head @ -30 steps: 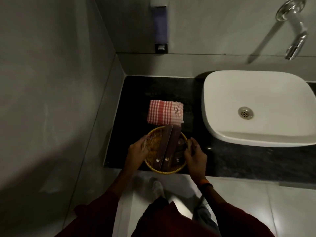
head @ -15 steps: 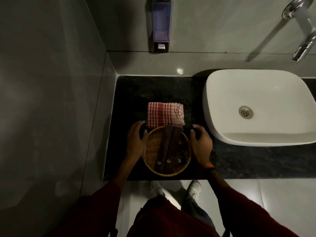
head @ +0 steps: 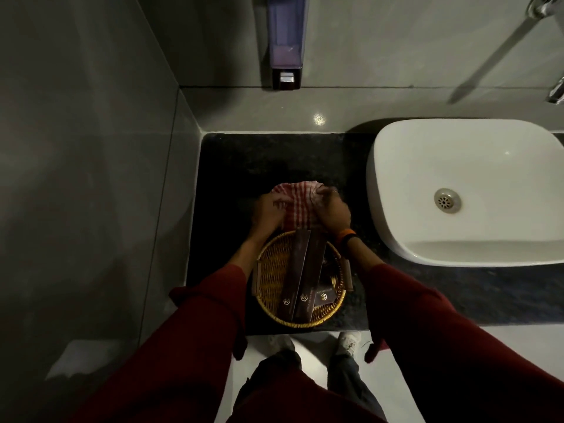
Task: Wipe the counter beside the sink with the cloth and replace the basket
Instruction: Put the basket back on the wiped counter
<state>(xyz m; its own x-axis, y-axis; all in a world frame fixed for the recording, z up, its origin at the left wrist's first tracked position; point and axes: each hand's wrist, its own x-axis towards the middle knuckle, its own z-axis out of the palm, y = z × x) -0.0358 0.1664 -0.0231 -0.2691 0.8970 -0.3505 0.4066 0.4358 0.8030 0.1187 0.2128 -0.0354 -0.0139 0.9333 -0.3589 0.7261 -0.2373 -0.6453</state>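
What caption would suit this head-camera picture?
Both hands, left and right, gather a red-checked cloth behind a wicker basket beside the sink.

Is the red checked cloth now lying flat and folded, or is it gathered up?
Gathered up: both hands, left hand and right hand, bunch the cloth into a rounded lump.

The scene is dim and grainy; the white sink (head: 467, 193) at three o'clock is the brightest surface. A small glare spot shines on the wall tile (head: 319, 119) toward twelve o'clock. Straight tile lines bow at the edges.
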